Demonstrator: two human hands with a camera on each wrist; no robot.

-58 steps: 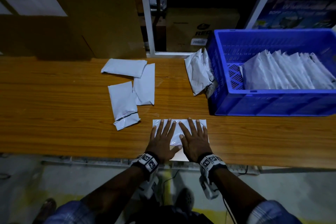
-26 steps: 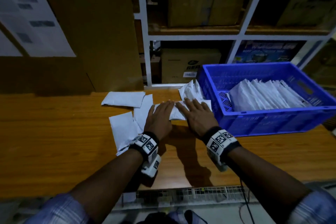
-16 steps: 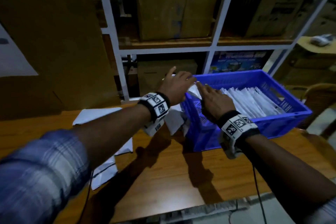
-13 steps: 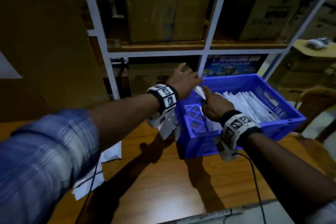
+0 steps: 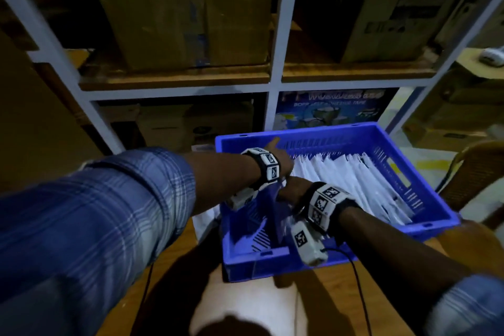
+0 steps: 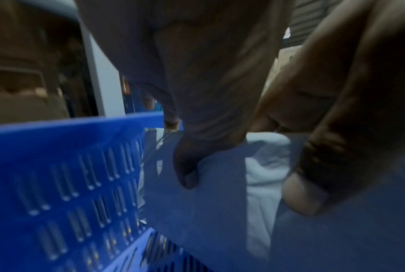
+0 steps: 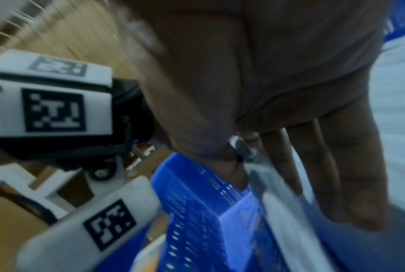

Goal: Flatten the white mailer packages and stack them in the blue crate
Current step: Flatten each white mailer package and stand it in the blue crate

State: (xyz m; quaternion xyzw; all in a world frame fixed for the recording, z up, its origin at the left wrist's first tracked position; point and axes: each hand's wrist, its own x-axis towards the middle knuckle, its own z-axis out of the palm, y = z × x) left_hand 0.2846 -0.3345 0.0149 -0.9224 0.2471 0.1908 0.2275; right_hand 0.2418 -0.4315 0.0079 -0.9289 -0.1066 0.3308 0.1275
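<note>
Mailer (image 7: 287,217) stands on edge at the near-left end of the blue crate (image 5: 425,194); your right hand (image 7: 278,103) pinches it, left hand (image 6: 192,92) likewise. It looks light, limp and slippery, so grip its top edge.

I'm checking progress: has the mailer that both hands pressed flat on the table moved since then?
Yes. The mailer has left the table; both hands now hold it inside the blue crate.
</note>
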